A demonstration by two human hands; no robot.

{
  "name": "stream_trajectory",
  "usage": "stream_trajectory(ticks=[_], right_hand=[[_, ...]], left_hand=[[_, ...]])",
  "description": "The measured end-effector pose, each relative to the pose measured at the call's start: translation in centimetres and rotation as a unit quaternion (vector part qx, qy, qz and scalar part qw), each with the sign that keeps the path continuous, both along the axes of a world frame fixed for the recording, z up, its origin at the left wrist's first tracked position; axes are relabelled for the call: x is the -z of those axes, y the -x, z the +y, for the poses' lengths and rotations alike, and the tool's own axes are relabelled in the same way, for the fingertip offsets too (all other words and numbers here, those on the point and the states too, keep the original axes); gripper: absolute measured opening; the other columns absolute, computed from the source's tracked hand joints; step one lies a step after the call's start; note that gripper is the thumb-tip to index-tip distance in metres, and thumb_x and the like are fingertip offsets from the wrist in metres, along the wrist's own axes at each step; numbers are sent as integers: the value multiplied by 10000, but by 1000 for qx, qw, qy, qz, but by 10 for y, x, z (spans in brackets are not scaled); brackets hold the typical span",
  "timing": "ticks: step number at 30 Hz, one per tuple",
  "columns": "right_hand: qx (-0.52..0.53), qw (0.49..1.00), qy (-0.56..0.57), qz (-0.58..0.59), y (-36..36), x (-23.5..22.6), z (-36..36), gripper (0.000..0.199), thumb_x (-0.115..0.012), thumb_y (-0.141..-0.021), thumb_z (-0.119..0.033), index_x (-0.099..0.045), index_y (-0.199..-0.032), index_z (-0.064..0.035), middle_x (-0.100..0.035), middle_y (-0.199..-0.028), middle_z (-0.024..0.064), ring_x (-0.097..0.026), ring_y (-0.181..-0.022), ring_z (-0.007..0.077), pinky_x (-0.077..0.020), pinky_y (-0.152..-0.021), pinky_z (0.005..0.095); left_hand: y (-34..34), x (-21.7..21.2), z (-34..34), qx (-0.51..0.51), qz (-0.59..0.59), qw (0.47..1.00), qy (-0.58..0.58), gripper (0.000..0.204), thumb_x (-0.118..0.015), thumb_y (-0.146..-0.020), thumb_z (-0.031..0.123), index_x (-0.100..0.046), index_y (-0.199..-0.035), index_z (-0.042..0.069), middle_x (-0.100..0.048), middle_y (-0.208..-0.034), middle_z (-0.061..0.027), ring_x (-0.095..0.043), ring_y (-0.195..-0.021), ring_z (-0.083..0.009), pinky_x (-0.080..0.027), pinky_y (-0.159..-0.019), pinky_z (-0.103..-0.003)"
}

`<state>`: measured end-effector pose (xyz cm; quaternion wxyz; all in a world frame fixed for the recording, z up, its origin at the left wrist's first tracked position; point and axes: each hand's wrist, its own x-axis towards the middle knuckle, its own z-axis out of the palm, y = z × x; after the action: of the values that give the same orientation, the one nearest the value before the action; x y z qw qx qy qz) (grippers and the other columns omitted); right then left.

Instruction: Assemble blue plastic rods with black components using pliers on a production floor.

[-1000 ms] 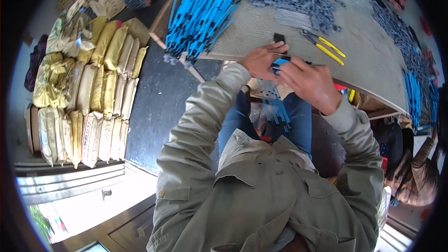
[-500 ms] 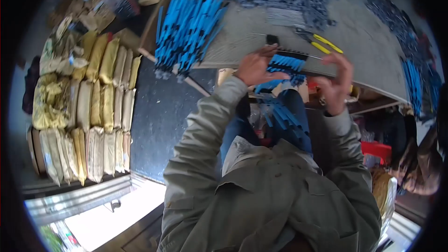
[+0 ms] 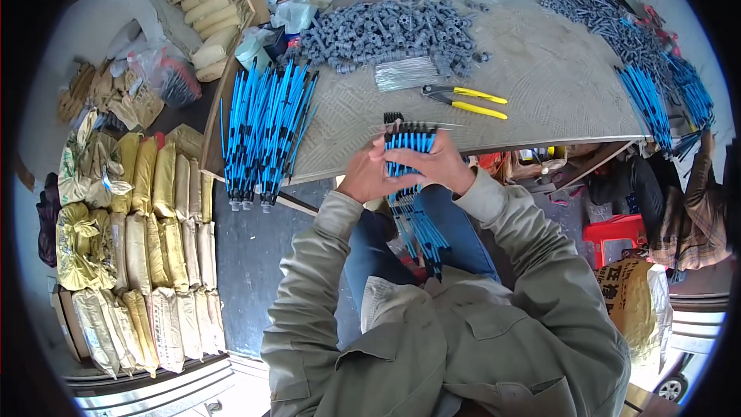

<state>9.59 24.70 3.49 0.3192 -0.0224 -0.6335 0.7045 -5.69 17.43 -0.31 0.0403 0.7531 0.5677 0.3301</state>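
Observation:
Over the table's near edge, a bundle of blue rods with black ends (image 3: pixel 409 141) is gathered between my two hands, its black tops in a row. My left hand (image 3: pixel 365 176) closes on its left side, fingertips at the upper edge. From the right, my right hand (image 3: pixel 444 164) wraps round it with the thumb across the front. More blue rods (image 3: pixel 419 232) hang below the hands, over my lap. A thin metal wire seems to cross the black tops. Beside them lies a small black comb-like piece (image 3: pixel 393 117).
Yellow-handled pliers (image 3: pixel 478 103) and a stack of straight metal wires (image 3: pixel 405 75) lie on the table (image 3: pixel 540 85). Behind is a heap of grey plastic parts (image 3: pixel 378 31). Blue-and-black rods (image 3: pixel 266 127) stand at the left edge. Filled sacks (image 3: pixel 147 247) are stacked left; another person (image 3: pixel 687 224) is at right.
My right hand, apart and open in the air before, has come in and closed on the bundle. My left hand has also closed round it. The view has shifted, showing more table.

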Motion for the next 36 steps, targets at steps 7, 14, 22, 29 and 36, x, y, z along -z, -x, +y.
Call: stream_trajectory(ticks=[7,14,22,29,36], right_hand=[[42,999,8,-20,-69,-53,1,221,-601,-847,-67,-594,-1029,58,-667,-930,105,-637,-813,137,-518,-702,258],[51,979,153,-123,-103,43,-2,262,-591,-867,-138,-571,-1031,66,-670,-905,108,-637,-834,150,-516,-709,263],[20,964,231,-130,-120,52,8,231,-595,-870,-139,-574,-1009,46,-671,-905,103,-634,-859,152,-502,-751,268],[37,965,227,-126,-131,58,9,237,-599,-868,-140,-575,-1024,37,-673,-906,105,-633,-864,138,-494,-764,264],[36,978,165,-120,-133,47,8,202,-606,-862,-125,-610,-1004,19,-674,-914,84,-627,-867,126,-495,-745,260]], left_hand=[[-83,-30,-2,132,-437,870,189,413,-713,-775,214,-545,-1098,19,-600,-990,-31,-555,-899,-121,-455,-776,-273],[-147,91,-28,84,-578,734,348,336,-665,-813,198,-572,-1081,18,-603,-970,-23,-555,-892,-117,-450,-801,-282],[-102,40,-21,30,-616,751,236,244,-546,-875,181,-594,-1023,-8,-647,-945,-89,-592,-907,-146,-474,-771,-298],[-63,-58,131,48,45,998,-2,206,-603,-813,97,-620,-1016,63,-621,-986,-83,-587,-877,-207,-442,-763,-326],[-57,-47,224,8,285,958,-19,238,-654,-718,117,-629,-954,113,-541,-833,-39,-507,-846,-219,-343,-710,-334]])
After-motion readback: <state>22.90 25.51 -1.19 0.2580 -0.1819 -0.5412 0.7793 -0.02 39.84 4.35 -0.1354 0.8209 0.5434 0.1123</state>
